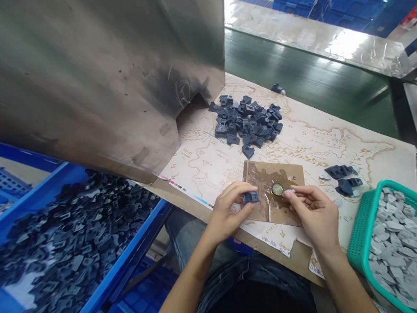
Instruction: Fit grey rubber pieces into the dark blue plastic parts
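While our left hand (227, 214) is pinching a dark plastic piece (250, 197), our right hand (313, 213) is curling almost shut beside a round metal cap (277, 189), its hold hidden. A loose heap of dark pieces (245, 123) is lying on a paper map (321, 140), a blue bin (129, 255) is holding many more, and a green basket (360, 240) is holding grey pieces.

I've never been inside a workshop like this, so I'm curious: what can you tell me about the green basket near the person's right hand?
The green basket is a teal plastic crate with perforated, mesh-like walls and a thick rounded rim. It sits at the lower right of the view, by the edge of the map-printed mat, and runs out of the frame. It is heaped with loose, flat grey pieces that lie jumbled up to about the rim. The right hand is close by but does not touch it.
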Demonstrator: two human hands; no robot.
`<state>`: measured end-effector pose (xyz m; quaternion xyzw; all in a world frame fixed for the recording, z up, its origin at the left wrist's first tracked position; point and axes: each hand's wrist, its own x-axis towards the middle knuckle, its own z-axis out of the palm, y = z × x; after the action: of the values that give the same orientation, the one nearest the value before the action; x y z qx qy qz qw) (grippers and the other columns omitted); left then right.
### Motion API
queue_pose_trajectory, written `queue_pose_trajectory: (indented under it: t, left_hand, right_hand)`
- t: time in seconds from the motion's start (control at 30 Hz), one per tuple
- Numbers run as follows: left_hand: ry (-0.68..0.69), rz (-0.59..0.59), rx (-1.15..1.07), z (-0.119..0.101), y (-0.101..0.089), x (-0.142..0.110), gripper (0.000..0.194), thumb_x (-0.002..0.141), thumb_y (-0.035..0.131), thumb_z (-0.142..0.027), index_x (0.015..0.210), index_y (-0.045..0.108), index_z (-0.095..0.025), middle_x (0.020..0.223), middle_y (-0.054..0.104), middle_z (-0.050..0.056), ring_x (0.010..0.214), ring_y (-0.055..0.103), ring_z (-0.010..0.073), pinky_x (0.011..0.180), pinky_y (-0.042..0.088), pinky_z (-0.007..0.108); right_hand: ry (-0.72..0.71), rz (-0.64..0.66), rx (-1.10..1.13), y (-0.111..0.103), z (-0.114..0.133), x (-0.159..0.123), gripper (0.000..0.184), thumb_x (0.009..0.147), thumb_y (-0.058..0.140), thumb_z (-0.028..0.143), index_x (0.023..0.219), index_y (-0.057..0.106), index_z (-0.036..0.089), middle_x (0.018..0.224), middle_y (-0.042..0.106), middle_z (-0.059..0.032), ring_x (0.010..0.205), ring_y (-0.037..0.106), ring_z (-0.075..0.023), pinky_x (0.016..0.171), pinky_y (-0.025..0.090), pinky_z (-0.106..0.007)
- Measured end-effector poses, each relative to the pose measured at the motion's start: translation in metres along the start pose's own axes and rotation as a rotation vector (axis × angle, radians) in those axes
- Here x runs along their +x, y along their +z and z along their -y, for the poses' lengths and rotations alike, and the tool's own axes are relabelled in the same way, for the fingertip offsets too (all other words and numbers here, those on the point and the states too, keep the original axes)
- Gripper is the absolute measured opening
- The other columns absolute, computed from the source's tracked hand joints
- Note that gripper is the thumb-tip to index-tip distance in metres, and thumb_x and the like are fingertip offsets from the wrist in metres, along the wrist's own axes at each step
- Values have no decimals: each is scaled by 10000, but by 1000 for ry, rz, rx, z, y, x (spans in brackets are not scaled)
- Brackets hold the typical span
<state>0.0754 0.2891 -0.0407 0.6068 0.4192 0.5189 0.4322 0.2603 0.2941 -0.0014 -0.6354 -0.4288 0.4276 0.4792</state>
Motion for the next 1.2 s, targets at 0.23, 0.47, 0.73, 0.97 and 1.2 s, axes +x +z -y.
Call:
queue_pose_trajectory:
  t: [0.23, 0.47, 0.73, 0.97, 1.2]
  left_hand:
    - [153, 13, 102, -4, -1, 4, 290, 738, 552, -33, 956, 639, -204, 969, 673, 59, 938, 639, 167, 783, 524, 277]
    - [205, -13, 117, -2, 0, 0, 263, 744, 581, -53, 950, 639, -205, 987, 705, 67, 946, 664, 175, 830, 535, 311]
    - [272, -138, 270, -8, 14, -9, 276, 827, 623, -139, 1091, 614, -222, 1000, 728, 81, 923, 674, 186, 794, 543, 322]
    - [359, -85, 361, -23, 36, -9, 257, 849, 637, -221, 1104, 612, -208, 944, 722, 80, 862, 658, 179, 747, 533, 300]
    - [310, -101, 356, -23, 43, -11, 231, 851, 635, -226, 1081, 621, -205, 936, 715, 74, 854, 653, 164, 738, 533, 288]
  right_hand:
    - [-539, -101, -542, 5, -13, 4, 188, 800, 653, 351, 762, 688, 170, 543, 601, 13, 449, 505, -107, 480, 443, -237]
    - [-656, -67, -595, 5, -17, 7, 193, 857, 604, 321, 743, 662, 175, 568, 586, 16, 461, 502, -107, 484, 432, -233]
    - [-297, -175, -21, 2, -7, 2, 194, 696, 763, 373, 741, 664, 212, 651, 635, -11, 544, 556, -135, 496, 458, -254]
    - [-110, 113, 430, -2, 2, -18, 193, 651, 835, 348, 712, 690, 236, 694, 628, 14, 537, 582, -86, 477, 501, -184]
    - [-175, 166, 353, -8, 6, -22, 105, 734, 780, 300, 765, 691, 252, 733, 650, 9, 612, 647, -114, 551, 584, -208]
